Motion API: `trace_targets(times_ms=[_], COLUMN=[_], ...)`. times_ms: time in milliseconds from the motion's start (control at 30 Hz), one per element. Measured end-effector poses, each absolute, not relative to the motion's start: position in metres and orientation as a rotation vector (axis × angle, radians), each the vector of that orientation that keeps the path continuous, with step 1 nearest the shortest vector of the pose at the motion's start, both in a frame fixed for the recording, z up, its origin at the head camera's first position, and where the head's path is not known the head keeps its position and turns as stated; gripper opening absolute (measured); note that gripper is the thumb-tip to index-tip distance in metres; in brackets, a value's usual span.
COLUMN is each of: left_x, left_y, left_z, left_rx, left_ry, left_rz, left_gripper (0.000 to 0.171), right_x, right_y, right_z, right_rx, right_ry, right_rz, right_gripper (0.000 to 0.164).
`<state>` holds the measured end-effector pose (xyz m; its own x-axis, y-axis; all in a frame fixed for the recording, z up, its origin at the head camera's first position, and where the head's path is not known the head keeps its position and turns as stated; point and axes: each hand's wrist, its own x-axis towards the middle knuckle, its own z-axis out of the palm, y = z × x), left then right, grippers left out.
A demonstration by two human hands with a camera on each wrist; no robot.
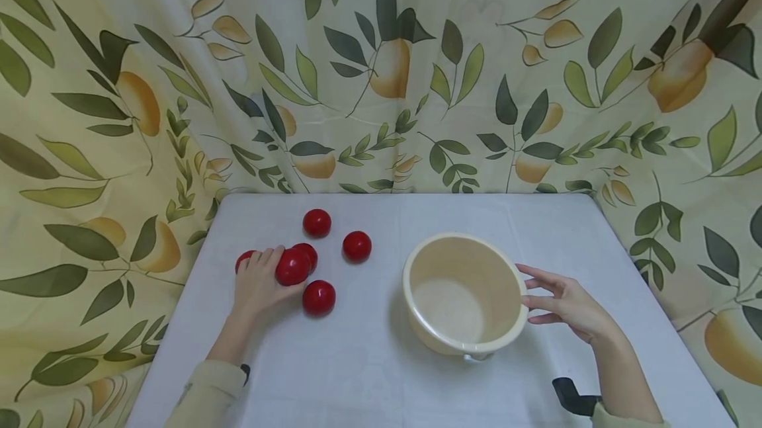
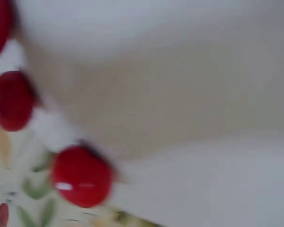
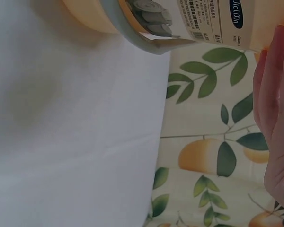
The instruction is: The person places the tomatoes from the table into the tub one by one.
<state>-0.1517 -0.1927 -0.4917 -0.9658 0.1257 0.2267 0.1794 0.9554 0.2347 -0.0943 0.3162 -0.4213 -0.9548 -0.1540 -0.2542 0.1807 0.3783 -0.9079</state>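
Note:
My left hand (image 1: 257, 286) grips a glossy red round fruit (image 1: 293, 266) between thumb and fingers; the frames do not show whether it is an apple or a tomato. Another red fruit is partly hidden behind it, and one more shows just past the fingers at the left. Several others lie around, such as the one (image 1: 319, 298) near the thumb. To the right stands a cream plastic bucket (image 1: 417, 322) with nothing visible inside. With extended fingers, my right hand (image 1: 568, 305) touches the bucket's right side. Blurred red fruits (image 2: 82, 176) appear in the left wrist view.
A white cloth (image 1: 369, 375) covers the table. Behind and beside it hangs a curtain (image 1: 381, 130) with a leaf and fruit print. The bucket has a grey handle (image 3: 132, 35) and a printed label (image 3: 199, 19) in the right wrist view.

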Motion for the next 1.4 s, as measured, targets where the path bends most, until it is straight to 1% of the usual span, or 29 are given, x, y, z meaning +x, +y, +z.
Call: trace_targets(times_ms=[267,467,567,867,1167,1400], left_x=[-0.170,-0.181,-0.185,-0.184,-0.177,-0.175], left_y=[-0.136,-0.090,-0.069,-0.012,0.038,0.068], left_z=[-0.448,-0.430,-0.424,-0.415,-0.422,-0.426], left_rx=[-0.454,-0.624,-0.694,-0.966,-1.168,-1.281], left_ry=[-2.841,-2.715,-2.680,-2.673,-2.626,-2.616], left_rz=[-0.274,-0.258,-0.247,-0.126,-0.010,0.118], left_gripper=[0.080,0.075,0.075,0.073,0.068,0.070], right_x=[-0.094,-0.093,-0.093,-0.093,-0.093,-0.093], right_y=[0.315,0.315,0.314,0.312,0.313,0.313], right_z=[-0.419,-0.418,-0.417,-0.416,-0.418,-0.418], right_rx=[0.025,0.022,0.015,0.013,0.027,0.035], right_ry=[2.337,2.336,2.337,2.332,2.335,2.337], right_rz=[-1.597,-1.601,-1.602,-1.603,-1.600,-1.596], right_gripper=[0.068,0.068,0.068,0.068,0.068,0.068])
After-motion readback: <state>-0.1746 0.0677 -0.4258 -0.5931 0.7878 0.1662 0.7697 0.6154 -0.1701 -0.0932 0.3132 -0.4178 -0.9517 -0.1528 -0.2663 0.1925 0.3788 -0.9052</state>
